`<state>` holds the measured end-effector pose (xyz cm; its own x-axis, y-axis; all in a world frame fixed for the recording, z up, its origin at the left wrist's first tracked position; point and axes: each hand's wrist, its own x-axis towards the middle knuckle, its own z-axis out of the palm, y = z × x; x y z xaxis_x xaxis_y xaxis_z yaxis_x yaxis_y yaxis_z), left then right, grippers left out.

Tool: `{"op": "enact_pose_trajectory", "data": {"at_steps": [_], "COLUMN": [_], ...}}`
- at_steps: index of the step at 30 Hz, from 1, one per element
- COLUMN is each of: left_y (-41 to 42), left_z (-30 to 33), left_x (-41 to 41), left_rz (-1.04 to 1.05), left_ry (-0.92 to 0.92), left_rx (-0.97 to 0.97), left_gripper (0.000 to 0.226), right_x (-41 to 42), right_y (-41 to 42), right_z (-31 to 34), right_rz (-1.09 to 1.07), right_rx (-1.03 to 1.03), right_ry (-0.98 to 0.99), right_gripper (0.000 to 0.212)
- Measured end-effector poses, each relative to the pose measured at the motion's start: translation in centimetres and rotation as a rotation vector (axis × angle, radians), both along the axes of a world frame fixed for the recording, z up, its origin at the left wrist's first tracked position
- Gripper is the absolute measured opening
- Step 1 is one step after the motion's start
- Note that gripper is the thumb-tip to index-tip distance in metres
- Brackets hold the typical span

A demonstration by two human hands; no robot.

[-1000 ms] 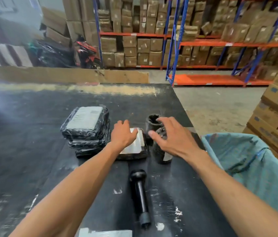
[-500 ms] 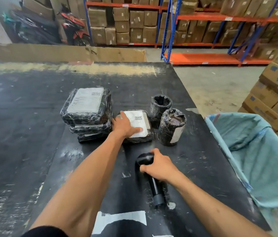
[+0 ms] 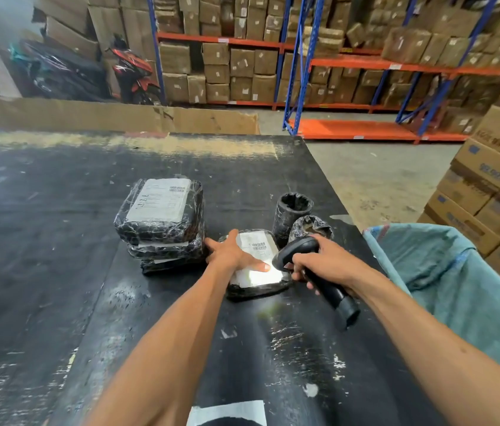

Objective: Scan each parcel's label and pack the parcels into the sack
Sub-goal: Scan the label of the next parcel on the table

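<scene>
Head view: left hand (image 3: 232,253) flat on parcel (image 3: 258,265), right-hand fingers (image 3: 299,265) around scanner (image 3: 319,273), beside sack (image 3: 457,290).

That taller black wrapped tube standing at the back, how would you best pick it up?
Grip the tall black plastic-wrapped cylinder parcel around its upper side wall, probably coming from above and the far right. It stands upright, and the shorter wrapped cylinder parcel crowds its near side, so that side offers less finger room.

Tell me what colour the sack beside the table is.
Teal blue-green; the sack shows best in the head view.
</scene>
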<state>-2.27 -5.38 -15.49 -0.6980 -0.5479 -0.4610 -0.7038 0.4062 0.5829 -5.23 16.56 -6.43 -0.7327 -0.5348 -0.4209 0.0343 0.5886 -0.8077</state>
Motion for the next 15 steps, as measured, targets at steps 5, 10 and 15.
{"op": "enact_pose_trajectory", "data": {"at_steps": [5,10,15], "left_y": [0.7,1.3,3.1], "left_z": [-0.4,-0.9,1.0], "left_x": [2.2,4.4,7.2], "left_rz": [0.013,0.096,0.136], "left_ry": [0.114,0.348,0.556], "left_rx": [0.071,0.072,-0.013], "left_gripper": [0.149,0.14,0.114], "right_x": [0.2,0.4,1.1], "right_y": [-1.1,-2.4,-2.4], "right_z": [0.1,-0.3,0.1], "right_rz": [-0.057,-0.102,-0.106], "right_rx": [-0.115,-0.249,-0.316], "right_ry": [0.017,-0.053,-0.003], "right_gripper": [0.032,0.038,0.041]}}
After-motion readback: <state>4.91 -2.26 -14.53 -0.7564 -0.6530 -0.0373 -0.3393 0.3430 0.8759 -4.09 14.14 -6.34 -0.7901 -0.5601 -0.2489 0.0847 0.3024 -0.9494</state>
